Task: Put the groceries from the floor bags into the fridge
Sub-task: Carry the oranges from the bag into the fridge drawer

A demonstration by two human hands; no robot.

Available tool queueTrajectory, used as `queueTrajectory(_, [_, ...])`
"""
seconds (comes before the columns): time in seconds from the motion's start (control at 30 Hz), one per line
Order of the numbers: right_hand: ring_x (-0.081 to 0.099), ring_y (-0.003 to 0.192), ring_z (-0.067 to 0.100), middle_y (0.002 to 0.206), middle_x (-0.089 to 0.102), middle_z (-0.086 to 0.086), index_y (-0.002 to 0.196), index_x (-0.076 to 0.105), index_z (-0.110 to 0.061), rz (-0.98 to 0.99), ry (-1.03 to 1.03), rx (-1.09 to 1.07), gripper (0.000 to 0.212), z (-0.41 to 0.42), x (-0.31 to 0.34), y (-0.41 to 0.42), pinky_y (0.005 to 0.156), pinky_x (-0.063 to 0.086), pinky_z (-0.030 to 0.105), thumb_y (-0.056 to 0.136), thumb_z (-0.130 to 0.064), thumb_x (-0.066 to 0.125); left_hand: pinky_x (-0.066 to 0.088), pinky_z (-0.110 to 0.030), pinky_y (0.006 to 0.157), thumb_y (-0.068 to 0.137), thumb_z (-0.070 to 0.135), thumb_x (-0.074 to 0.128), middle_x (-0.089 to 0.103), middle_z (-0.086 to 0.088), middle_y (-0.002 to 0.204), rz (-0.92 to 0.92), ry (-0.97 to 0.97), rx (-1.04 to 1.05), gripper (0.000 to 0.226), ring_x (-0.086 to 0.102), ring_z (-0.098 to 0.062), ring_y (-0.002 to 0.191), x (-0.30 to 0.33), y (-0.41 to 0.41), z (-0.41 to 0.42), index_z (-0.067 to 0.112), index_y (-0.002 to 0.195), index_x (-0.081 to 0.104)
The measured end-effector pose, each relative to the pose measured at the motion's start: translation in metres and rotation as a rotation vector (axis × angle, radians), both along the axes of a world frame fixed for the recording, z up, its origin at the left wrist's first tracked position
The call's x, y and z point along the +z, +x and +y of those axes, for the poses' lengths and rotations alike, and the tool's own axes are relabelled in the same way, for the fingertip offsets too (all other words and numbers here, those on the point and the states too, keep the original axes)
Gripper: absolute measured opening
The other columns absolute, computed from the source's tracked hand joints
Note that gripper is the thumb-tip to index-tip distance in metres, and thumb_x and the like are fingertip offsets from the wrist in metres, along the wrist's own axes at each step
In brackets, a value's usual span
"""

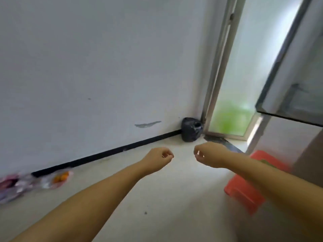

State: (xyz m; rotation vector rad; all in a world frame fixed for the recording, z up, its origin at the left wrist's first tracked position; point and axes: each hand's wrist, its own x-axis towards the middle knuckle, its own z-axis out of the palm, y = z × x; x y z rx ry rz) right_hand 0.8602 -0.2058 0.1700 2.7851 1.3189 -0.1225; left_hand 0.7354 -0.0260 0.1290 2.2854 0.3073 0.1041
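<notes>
Your left hand [158, 158] and right hand [208, 155] hover empty, fingers loosely curled; floor bags [26, 185] lie far left along the wall.

The floor bags [26, 184] at the left edge are blurred and cropped, their contents mostly unreadable.

White wall [87, 67] with a grey scuff [147, 124] low down, black skirting strip [108, 152] along its base. Black tied bin bag [191, 130] in the corner on the pale floor [174, 198], touching the metal door frame [220, 63]. Frosted glass door panel [244, 75], green blur behind. Orange-red plastic stool [244, 191] at right, blurred.
</notes>
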Motion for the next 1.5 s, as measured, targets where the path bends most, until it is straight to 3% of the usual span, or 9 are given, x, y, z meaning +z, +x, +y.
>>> queueTrajectory(0.17, [0.058, 0.103, 0.023, 0.117, 0.062, 0.004, 0.120, 0.057, -0.021, 0.103, -0.025, 0.232, 0.032, 0.182, -0.056, -0.086, 0.084, 0.049, 0.034, 0.096, -0.035, 0.042, 0.050, -0.029, 0.079, 0.091, 0.018, 0.050, 0.060, 0.002, 0.093, 0.123, 0.000, 0.359, 0.020, 0.057, -0.014, 0.087, -0.043, -0.134, 0.167, 0.015, 0.101, 0.066])
queueTrajectory(0.37, [0.058, 0.103, 0.025, 0.117, 0.062, 0.006, 0.120, 0.057, -0.018, 0.176, -0.115, 0.434, 0.032, 0.341, -0.097, -0.152, 0.080, 0.046, 0.033, 0.096, -0.031, 0.040, 0.050, -0.032, 0.080, 0.091, 0.017, 0.049, 0.061, -0.003, 0.093, 0.244, -0.080, 0.605, 0.021, 0.058, -0.018, 0.086, -0.087, -0.230, 0.280, 0.010, 0.102, 0.066])
queueTrajectory(0.63, [0.059, 0.102, 0.024, 0.117, 0.062, 0.005, 0.117, 0.059, -0.017, 0.290, -0.168, 0.556, 0.031, 0.528, -0.147, -0.166, 0.076, 0.044, 0.029, 0.096, -0.029, 0.041, 0.046, -0.032, 0.072, 0.090, 0.014, 0.047, 0.063, -0.021, 0.098, 0.283, -0.161, 0.816, 0.018, 0.057, -0.026, 0.083, -0.122, -0.250, 0.420, 0.005, 0.092, 0.062])
queueTrajectory(0.73, [0.058, 0.103, 0.024, 0.117, 0.062, 0.005, 0.117, 0.059, -0.018, 0.301, -0.219, 0.627, 0.031, 0.599, -0.158, -0.166, 0.075, 0.043, 0.029, 0.095, -0.029, 0.041, 0.043, -0.030, 0.072, 0.089, 0.013, 0.048, 0.063, -0.017, 0.094, 0.301, -0.161, 0.848, 0.014, 0.060, -0.031, 0.088, -0.125, -0.246, 0.476, 0.011, 0.088, 0.062])
queueTrajectory(0.87, [0.058, 0.104, 0.026, 0.116, 0.062, 0.007, 0.115, 0.061, -0.015, 0.275, -0.281, 0.708, 0.031, 0.680, -0.161, -0.169, 0.077, 0.043, 0.032, 0.096, -0.028, 0.040, 0.038, -0.023, 0.073, 0.090, 0.013, 0.050, 0.064, -0.011, 0.101, 0.310, -0.141, 0.902, 0.019, 0.056, -0.020, 0.088, -0.132, -0.250, 0.545, 0.008, 0.099, 0.067])
queueTrajectory(1.1, [0.059, 0.104, 0.026, 0.115, 0.063, 0.008, 0.112, 0.063, -0.012, 0.359, -0.358, 0.691, 0.032, 0.819, -0.199, -0.175, 0.089, 0.048, 0.037, 0.095, -0.027, 0.040, 0.039, -0.019, 0.075, 0.093, 0.013, 0.047, 0.064, -0.012, 0.106, 0.416, -0.145, 0.881, 0.023, 0.058, -0.021, 0.094, -0.173, -0.267, 0.673, 0.002, 0.104, 0.064])
queueTrajectory(1.2, [0.061, 0.100, 0.026, 0.111, 0.065, 0.010, 0.109, 0.064, -0.008, 0.382, -0.370, 0.633, 0.032, 0.883, -0.223, -0.177, 0.088, 0.050, 0.039, 0.094, -0.024, 0.040, 0.040, -0.022, 0.080, 0.093, 0.015, 0.048, 0.063, -0.008, 0.101, 0.437, -0.162, 0.850, 0.015, 0.059, -0.020, 0.094, -0.194, -0.278, 0.743, 0.010, 0.095, 0.063])
queueTrajectory(1.37, [0.060, 0.103, 0.025, 0.117, 0.062, 0.008, 0.115, 0.060, -0.012, 0.415, -0.398, 0.473, 0.032, 0.965, -0.255, -0.179, 0.088, 0.051, 0.036, 0.096, -0.026, 0.039, 0.041, -0.023, 0.071, 0.091, 0.011, 0.048, 0.057, -0.001, 0.082, 0.485, -0.193, 0.832, 0.013, 0.053, -0.015, 0.079, -0.221, -0.295, 0.858, 0.013, 0.083, 0.058])
queueTrajectory(1.5, [0.059, 0.104, 0.023, 0.119, 0.061, 0.005, 0.118, 0.059, -0.016, 0.472, -0.386, 0.368, 0.031, 1.018, -0.287, -0.176, 0.086, 0.048, 0.031, 0.097, -0.026, 0.038, 0.043, -0.025, 0.073, 0.091, 0.016, 0.049, 0.060, -0.002, 0.088, 0.573, -0.267, 0.844, 0.013, 0.056, -0.017, 0.083, -0.258, -0.293, 0.919, 0.015, 0.085, 0.061])
